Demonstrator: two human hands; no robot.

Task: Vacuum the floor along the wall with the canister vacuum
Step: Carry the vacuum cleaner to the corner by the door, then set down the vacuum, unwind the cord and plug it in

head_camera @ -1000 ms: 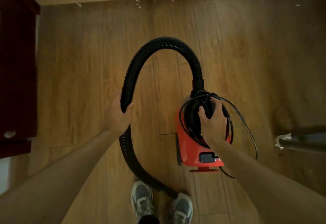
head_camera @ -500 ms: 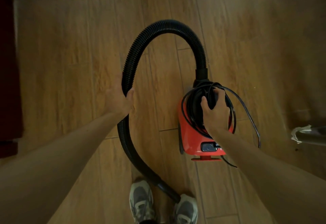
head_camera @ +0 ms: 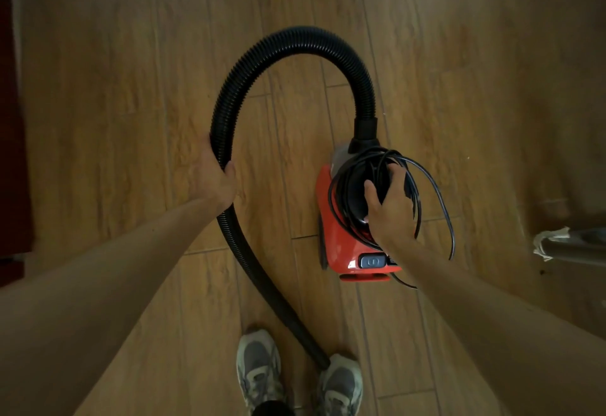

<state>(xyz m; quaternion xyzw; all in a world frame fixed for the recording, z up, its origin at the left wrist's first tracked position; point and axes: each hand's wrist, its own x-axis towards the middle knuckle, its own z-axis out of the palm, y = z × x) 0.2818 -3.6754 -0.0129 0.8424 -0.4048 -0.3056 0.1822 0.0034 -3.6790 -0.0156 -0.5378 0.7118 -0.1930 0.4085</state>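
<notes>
Left hand [head_camera: 213,179] grip curled round hose [head_camera: 295,41]; right hand [head_camera: 392,209] grip clasps vacuum [head_camera: 337,245] top, fingertips hidden among cord [head_camera: 383,157].

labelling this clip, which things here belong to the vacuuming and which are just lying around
Job: red canister vacuum, gripped on top by the right hand; black hose, held by the left hand; coiled cord; wood floor.
Lying about: dark red furniture at left; grey taped object at right.

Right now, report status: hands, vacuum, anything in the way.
Left hand grips hose. Right hand grips canister vacuum top, over coiled cord. Cord not unwound, loops hanging loose. Hose tail runs down between shoes.
</notes>
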